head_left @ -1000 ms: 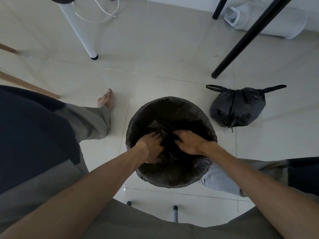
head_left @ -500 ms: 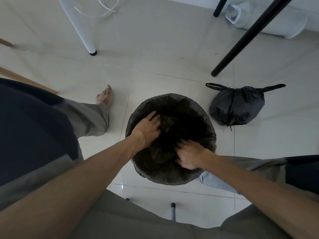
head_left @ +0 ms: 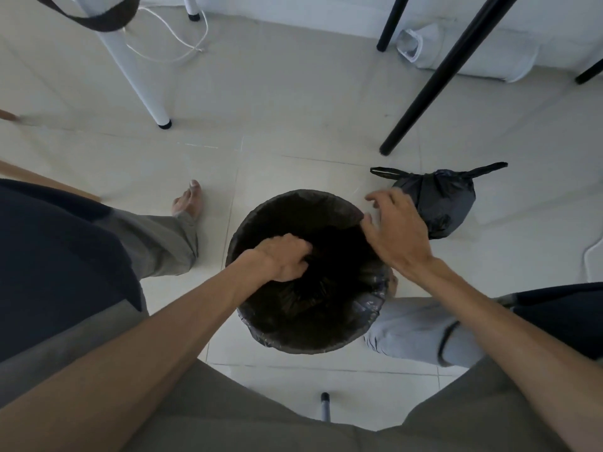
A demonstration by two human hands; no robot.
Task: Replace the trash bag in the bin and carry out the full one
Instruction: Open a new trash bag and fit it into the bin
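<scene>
floor [head_left: 293,93]: full tied bag [head_left: 447,203] just right of bin | bin [head_left: 277,334]: fresh liner [head_left: 365,308] folded over rim | right hand [head_left: 396,230] has left the liner, fingers spread, near the tied bag: pickup likely next | left hand [head_left: 282,257] curled inside, grip on liner unclear

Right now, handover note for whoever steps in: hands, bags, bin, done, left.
Left hand: inside the bin, fingers curled, pressing the new liner down.
Right hand: open, above the bin's far-right rim, holding nothing.
Full bag: tied, on the floor right of the bin.
Done: old bag out and tied; new liner in, folded over the rim.
Left: finish seating the liner, carry the full bag out.
</scene>
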